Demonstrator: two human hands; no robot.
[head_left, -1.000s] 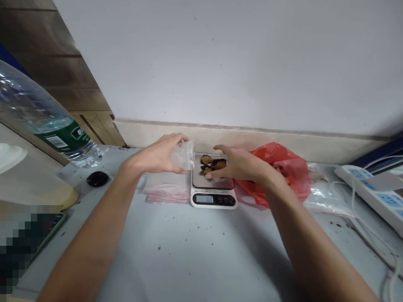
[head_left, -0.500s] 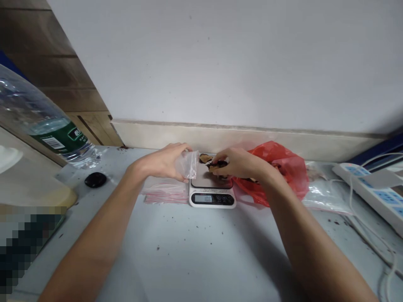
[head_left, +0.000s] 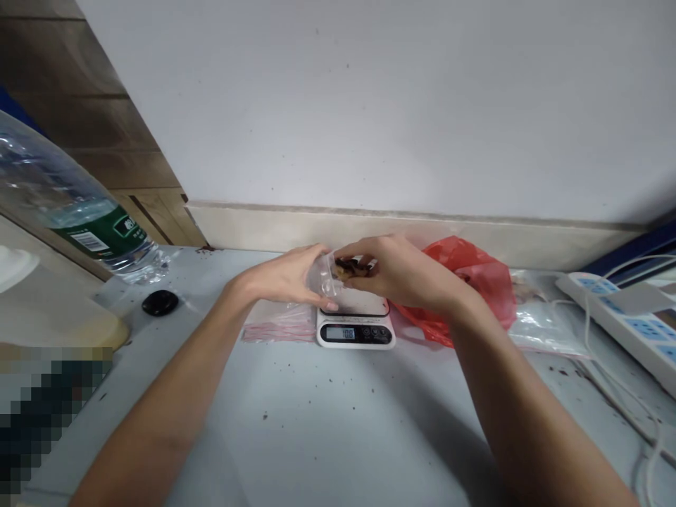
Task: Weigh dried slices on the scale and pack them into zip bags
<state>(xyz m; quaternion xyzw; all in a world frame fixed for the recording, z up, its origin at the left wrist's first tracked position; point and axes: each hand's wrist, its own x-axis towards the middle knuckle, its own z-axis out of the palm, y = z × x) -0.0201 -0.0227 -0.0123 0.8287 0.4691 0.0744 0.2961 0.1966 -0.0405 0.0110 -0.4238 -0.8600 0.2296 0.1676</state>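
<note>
My left hand grips a small clear plastic bag, its mouth turned to the right above the scale's left side. Several dried brown slices are pinched in my right hand, held at the bag's mouth over the plate. The fingers partly hide these slices; their exact kind I cannot make out. Under both hands is a white digital scale with a lit display. Left of it lies a stack of clear zip bags with red seals.
A red plastic bag stands right of the scale, with a clear bag beyond it. Farther right are a white power strip and cables. A water bottle and a black oval object are at the left. Dark crumbs dot the table.
My right hand has moved left with the dried slices, from the scale's plate to the mouth of the plastic bag. My left hand and the bag have shifted slightly right.
</note>
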